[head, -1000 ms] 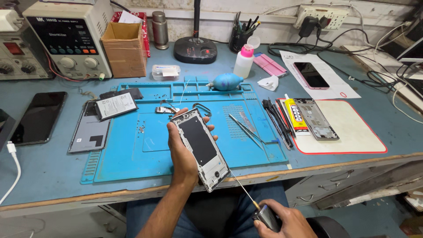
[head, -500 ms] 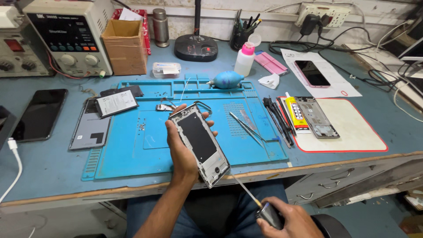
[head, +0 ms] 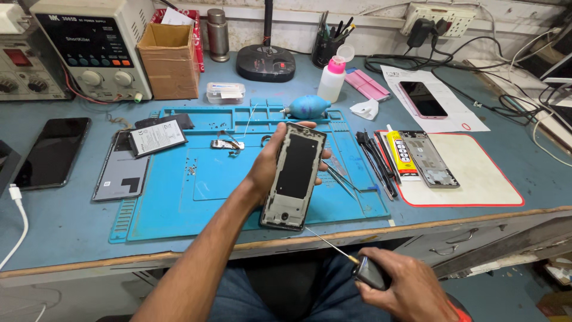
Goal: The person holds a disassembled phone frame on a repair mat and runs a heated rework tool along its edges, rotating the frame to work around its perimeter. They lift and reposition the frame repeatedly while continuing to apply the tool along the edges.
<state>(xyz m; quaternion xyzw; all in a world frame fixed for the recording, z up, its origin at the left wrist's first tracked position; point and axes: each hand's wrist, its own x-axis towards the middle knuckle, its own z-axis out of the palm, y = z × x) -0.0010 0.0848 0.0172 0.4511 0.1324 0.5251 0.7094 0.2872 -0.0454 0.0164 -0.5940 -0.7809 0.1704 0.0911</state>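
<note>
Black handle first: your right hand (head: 411, 286) closes its fingers around a screwdriver (head: 357, 265) below the table's near edge, its thin shaft slanting up toward the bottom corner of the phone frame (head: 294, 176). Your left hand (head: 271, 164) grips that frame from behind, fingers wrapped round both long sides, holding it tilted above the near part of the blue mat (head: 250, 179). The tip sits just short of the frame, not touching as far as you can see.

By the look of it, you are between screws or about to pick at the lower end of the frame. The next move calls for a steady frame and a fine placing of the tip on a very small target.

On the mat's right side lie tweezers (head: 339, 179) and a row of hand tools (head: 375, 161). Past them, toward the table's right edge, a glue tube (head: 400, 154) and a second frame (head: 429, 160) rest on a white pad (head: 476, 173). At the mat's left lie a battery (head: 158, 137) and a grey back cover (head: 122, 173); a dark phone (head: 52, 152) lies near the left edge. A blower (head: 307, 107), a bottle (head: 332, 80) and a cardboard box (head: 170, 59) stand toward the far edge. Nothing stands between tip and frame.
</note>
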